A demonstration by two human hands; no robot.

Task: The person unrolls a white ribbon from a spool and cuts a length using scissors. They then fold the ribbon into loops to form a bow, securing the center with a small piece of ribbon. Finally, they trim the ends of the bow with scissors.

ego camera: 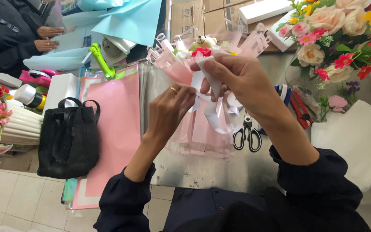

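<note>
— two hands over the bench, and what's the biggest thing on it?

— the metal worktable [211, 167] itself, grey, running under everything. on its left part lie pink paper sheets [114, 124], flat, and a black bag [68, 139] stands just beside them, partly on top.

— and the bunch on the right?

— a large flower arrangement [344, 30], peach, red and yellow, at the far right corner. cardboard boxes [194, 15] sit behind, and a second person's hands [48, 38] rest on pale blue paper at top left, well apart from ours.

— so where's the piece being handled?

— dead centre: a small bouquet [202, 86] in pink wrap, lying on the table with its head pointing away, a red rose and a little teddy bear [204, 41] at the top.

— the hands?

— the right hand [241, 79] is closed around a white ribbon [213, 107], the strip running between its fingers and looping down over the wrap. the left hand [170, 109], ring on one finger, pinches the same ribbon just beside it, fingertips together.

— anything smaller?

— black-handled scissors [246, 135] lie just right of the bouquet, a red cutter [299, 109] further right, and a green tool [101, 60] beyond the pink sheets.
</note>
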